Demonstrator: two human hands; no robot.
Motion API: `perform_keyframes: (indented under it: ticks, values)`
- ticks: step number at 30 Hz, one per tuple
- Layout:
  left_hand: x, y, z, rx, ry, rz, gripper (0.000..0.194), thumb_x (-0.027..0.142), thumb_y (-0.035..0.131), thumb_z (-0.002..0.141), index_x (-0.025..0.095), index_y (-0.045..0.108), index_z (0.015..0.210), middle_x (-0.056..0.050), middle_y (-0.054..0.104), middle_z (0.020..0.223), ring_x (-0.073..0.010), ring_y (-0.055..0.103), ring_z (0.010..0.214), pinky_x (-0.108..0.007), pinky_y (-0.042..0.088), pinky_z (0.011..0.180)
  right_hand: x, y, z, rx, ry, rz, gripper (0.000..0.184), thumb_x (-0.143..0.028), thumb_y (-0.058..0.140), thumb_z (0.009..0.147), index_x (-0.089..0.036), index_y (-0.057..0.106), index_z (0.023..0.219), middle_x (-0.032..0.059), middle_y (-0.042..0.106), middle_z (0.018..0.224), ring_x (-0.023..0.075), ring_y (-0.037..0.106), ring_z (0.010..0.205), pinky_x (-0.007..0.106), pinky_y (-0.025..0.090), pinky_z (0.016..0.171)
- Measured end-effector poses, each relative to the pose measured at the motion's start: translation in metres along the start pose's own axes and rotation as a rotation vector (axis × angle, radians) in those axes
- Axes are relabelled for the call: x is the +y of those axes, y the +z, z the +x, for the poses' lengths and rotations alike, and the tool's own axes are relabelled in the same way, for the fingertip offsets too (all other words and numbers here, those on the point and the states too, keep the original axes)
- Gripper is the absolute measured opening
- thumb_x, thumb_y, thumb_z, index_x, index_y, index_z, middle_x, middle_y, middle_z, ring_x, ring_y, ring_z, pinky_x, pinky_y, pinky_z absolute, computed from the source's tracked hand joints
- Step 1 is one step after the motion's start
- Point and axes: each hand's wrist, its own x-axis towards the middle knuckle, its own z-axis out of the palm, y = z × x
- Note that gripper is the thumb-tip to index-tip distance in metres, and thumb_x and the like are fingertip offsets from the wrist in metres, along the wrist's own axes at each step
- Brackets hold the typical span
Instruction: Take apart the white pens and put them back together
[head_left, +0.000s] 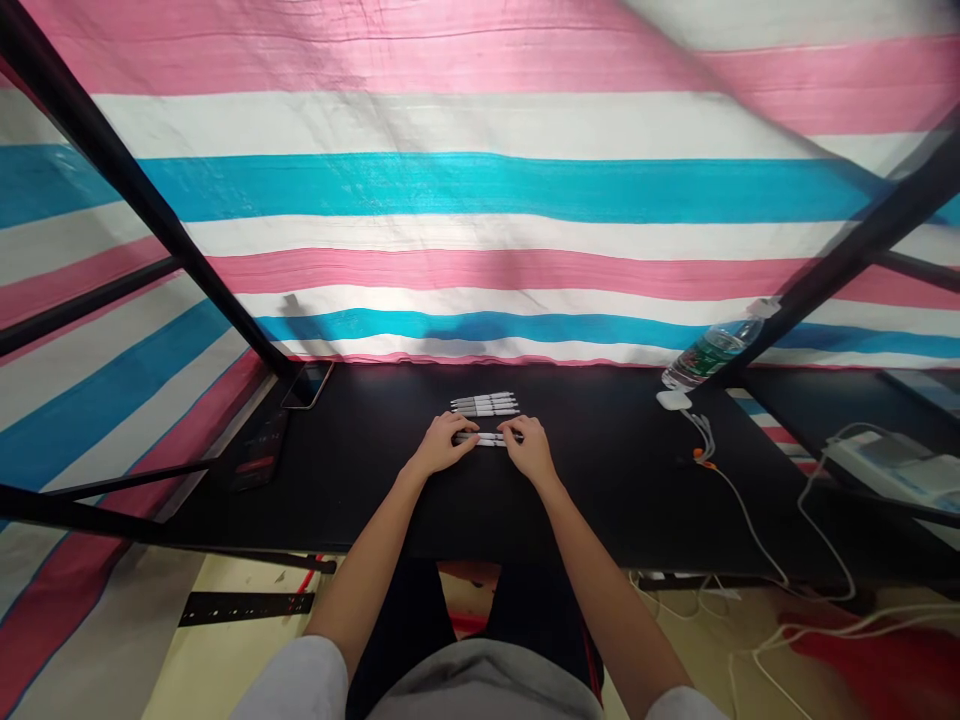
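In the head view, my left hand (444, 445) and my right hand (529, 447) rest on the black table, facing each other. Between them lie a couple of white-and-grey pens (491, 440), side by side and pointing left to right. The fingers of my left hand close on the pens' left ends, while those of my right hand pinch the right ends. Just beyond is a row of several similar pens (485, 404), lying parallel and close together. My fingers partly cover the ends of the nearer pens.
A phone (308, 385) lies at the table's back left, with a dark packet-like item (259, 452) nearer. On the right, a water bottle (711, 352) stands by a white charger (673, 400) with cables. Black frame bars and a striped sheet (480, 190) enclose the table (600, 500).
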Motion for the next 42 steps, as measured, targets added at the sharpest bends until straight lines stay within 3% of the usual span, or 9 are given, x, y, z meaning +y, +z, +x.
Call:
perform_keyframes:
  ticks: [15, 18, 22, 26, 33, 37, 42]
  values:
    - [0.001, 0.001, 0.0, 0.077, -0.036, -0.067, 0.02, 0.033, 0.057, 0.086, 0.02, 0.071, 0.092, -0.006, 0.069, 0.087, -0.0199, 0.058, 0.085, -0.034, 0.045, 0.083, 0.0, -0.001, -0.001, 0.099, 0.015, 0.041, 0.022, -0.022, 0.049, 0.083, -0.021, 0.07, 0.078, 0.0062, 0.066, 0.083, 0.0215, 0.057, 0.08, 0.037, 0.046, 0.08]
    - [-0.002, 0.001, 0.001, 0.152, -0.066, -0.143, 0.023, 0.034, 0.052, 0.089, 0.019, 0.071, 0.087, -0.006, 0.068, 0.084, -0.0181, 0.058, 0.081, -0.03, 0.045, 0.074, 0.004, -0.001, 0.001, 0.169, 0.081, 0.064, 0.022, -0.023, 0.048, 0.081, -0.02, 0.07, 0.083, 0.0075, 0.063, 0.088, 0.0208, 0.058, 0.079, 0.036, 0.048, 0.077]
    - [-0.012, 0.003, 0.002, 0.344, -0.216, -0.205, 0.026, 0.035, 0.05, 0.09, 0.019, 0.069, 0.083, -0.004, 0.065, 0.08, -0.015, 0.057, 0.07, -0.027, 0.044, 0.068, 0.016, 0.0, 0.008, 0.179, 0.173, 0.081, 0.027, -0.025, 0.048, 0.079, -0.017, 0.069, 0.094, 0.0103, 0.063, 0.099, 0.0192, 0.059, 0.075, 0.034, 0.049, 0.071]
    - [-0.018, 0.007, 0.005, 0.443, -0.319, -0.208, 0.018, 0.028, 0.053, 0.085, 0.018, 0.067, 0.081, -0.003, 0.066, 0.079, -0.0145, 0.058, 0.07, -0.027, 0.045, 0.069, 0.029, 0.005, 0.017, 0.17, 0.165, -0.016, 0.03, -0.026, 0.049, 0.079, -0.017, 0.07, 0.098, 0.0114, 0.065, 0.101, 0.0227, 0.059, 0.084, 0.038, 0.048, 0.083]
    - [-0.018, 0.009, 0.005, 0.385, -0.306, -0.156, 0.014, 0.026, 0.057, 0.081, 0.018, 0.069, 0.081, -0.004, 0.068, 0.081, -0.0137, 0.057, 0.065, -0.028, 0.047, 0.066, 0.031, 0.009, 0.018, 0.171, 0.184, -0.042, 0.032, -0.028, 0.049, 0.079, -0.018, 0.072, 0.099, 0.0113, 0.07, 0.095, 0.0275, 0.057, 0.095, 0.042, 0.045, 0.089]
    - [-0.019, 0.01, 0.004, 0.388, -0.288, -0.151, 0.013, 0.022, 0.06, 0.078, 0.018, 0.071, 0.083, -0.005, 0.069, 0.083, -0.015, 0.058, 0.07, -0.03, 0.049, 0.07, 0.022, 0.005, 0.013, 0.217, 0.217, 0.04, 0.033, -0.029, 0.048, 0.078, -0.019, 0.073, 0.099, 0.0102, 0.071, 0.09, 0.027, 0.059, 0.093, 0.04, 0.047, 0.085]
    - [-0.019, 0.009, 0.006, 0.367, -0.282, -0.166, 0.013, 0.017, 0.064, 0.075, 0.019, 0.074, 0.084, -0.004, 0.069, 0.084, -0.0158, 0.06, 0.074, -0.029, 0.049, 0.07, 0.017, -0.001, 0.009, 0.175, 0.187, 0.126, 0.032, -0.026, 0.048, 0.078, -0.018, 0.072, 0.097, 0.0084, 0.071, 0.094, 0.0224, 0.063, 0.085, 0.036, 0.049, 0.08]
